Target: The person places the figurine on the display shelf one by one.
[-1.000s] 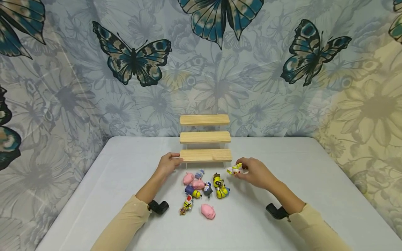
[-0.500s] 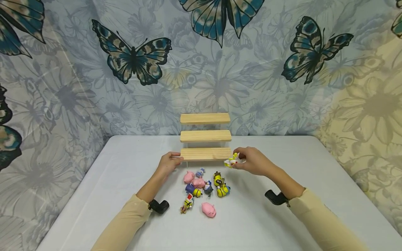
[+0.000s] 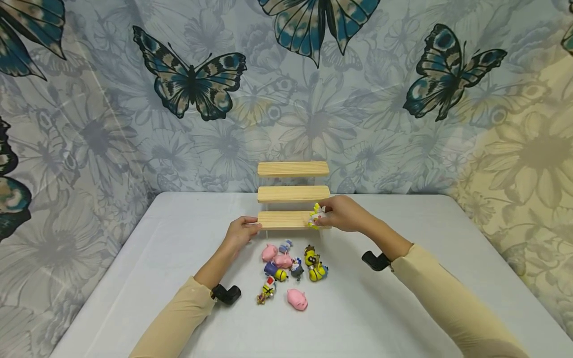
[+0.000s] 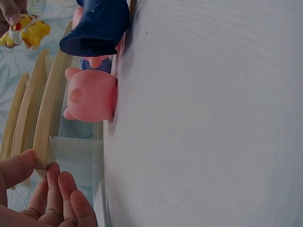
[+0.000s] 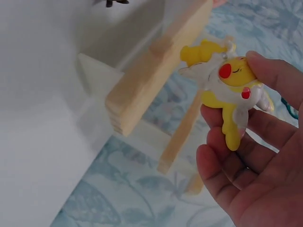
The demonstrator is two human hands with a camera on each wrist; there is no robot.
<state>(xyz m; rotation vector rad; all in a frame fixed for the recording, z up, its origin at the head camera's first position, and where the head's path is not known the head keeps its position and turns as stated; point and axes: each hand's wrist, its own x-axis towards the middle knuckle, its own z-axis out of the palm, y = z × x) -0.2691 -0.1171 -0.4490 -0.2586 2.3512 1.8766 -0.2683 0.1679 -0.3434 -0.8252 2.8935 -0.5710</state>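
Observation:
A yellow and white toy figurine with red cheeks is pinched between the thumb and fingers of my right hand. In the head view it is at the right part of the lowest wooden board of a three-step display shelf; whether it touches the board I cannot tell. My left hand grips the left end of that same board, thumb on one face and fingertips against the other. In the left wrist view a pink pig figurine stands near the shelf's clear side panel.
Several small figurines lie on the white table before the shelf: pink pigs, yellow ones, a purple and yellow one and a dark one. Behind the table hangs a butterfly-print cloth.
My right hand has carried the yellow and white figurine up and leftward, from beside the shelf to the lowest board's right part. My left hand has stayed on the board's left end.

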